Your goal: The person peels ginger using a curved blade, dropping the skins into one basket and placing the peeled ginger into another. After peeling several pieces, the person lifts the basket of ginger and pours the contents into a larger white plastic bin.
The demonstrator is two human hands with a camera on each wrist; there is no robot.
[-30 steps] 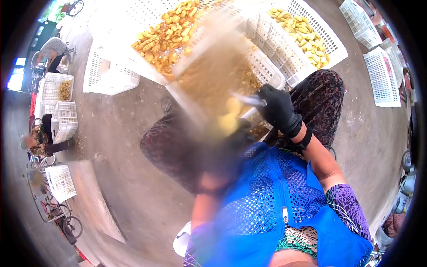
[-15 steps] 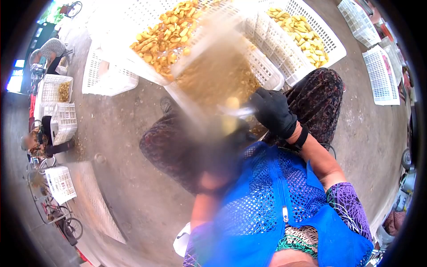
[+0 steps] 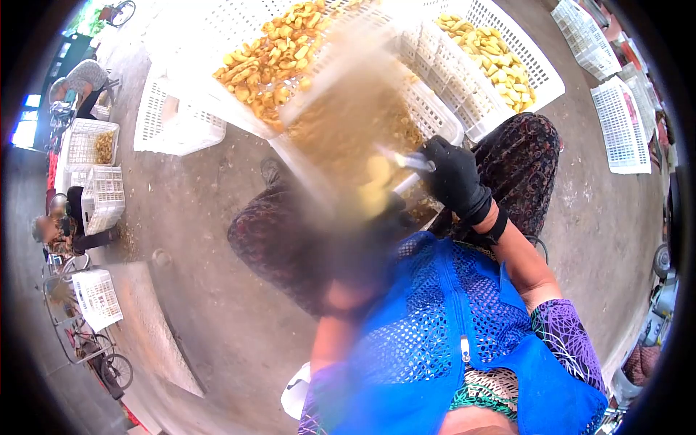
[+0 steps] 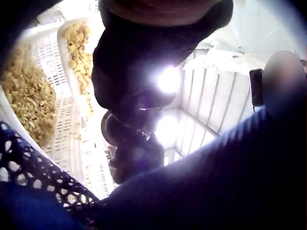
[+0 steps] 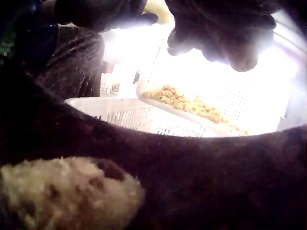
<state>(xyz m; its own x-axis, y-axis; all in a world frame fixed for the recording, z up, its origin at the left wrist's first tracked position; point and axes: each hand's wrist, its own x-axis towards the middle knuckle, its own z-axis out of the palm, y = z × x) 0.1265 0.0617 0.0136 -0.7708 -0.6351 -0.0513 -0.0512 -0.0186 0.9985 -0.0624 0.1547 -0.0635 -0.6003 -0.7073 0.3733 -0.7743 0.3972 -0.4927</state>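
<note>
- Head: a slim tool (image 3: pixel 415 161) is gripped by the black-gloved right hand (image 3: pixel 453 181); a yellow piece (image 3: pixel 373 197) is held, through blur, by the left hand (image 3: pixel 370 243), above scraps (image 3: pixel 355 123) contained in a white crate (image 3: pixel 438 116).
- Left wrist: curled fingers (image 4: pixel 134 148) are seen in shadow; what is held cannot be made out.
- Right wrist: gloved fingers (image 5: pixel 220 43) are shown near the yellow piece; heaped yellow pieces (image 5: pixel 192 106) are seen beyond.

The dark-gloved left hand (image 5: pixel 103 14) and right hand (image 5: pixel 220 33) loom against harsh glare, a yellow piece (image 5: pixel 157 10) between them. Yellow chunks (image 5: pixel 192 105) line one white crate (image 5: pixel 165 107); another crate (image 5: pixel 125 118) stands in front. Patterned trousers (image 5: pixel 72 62) show at left, a blurred, mottled mass (image 5: pixel 67 194) below.
</note>
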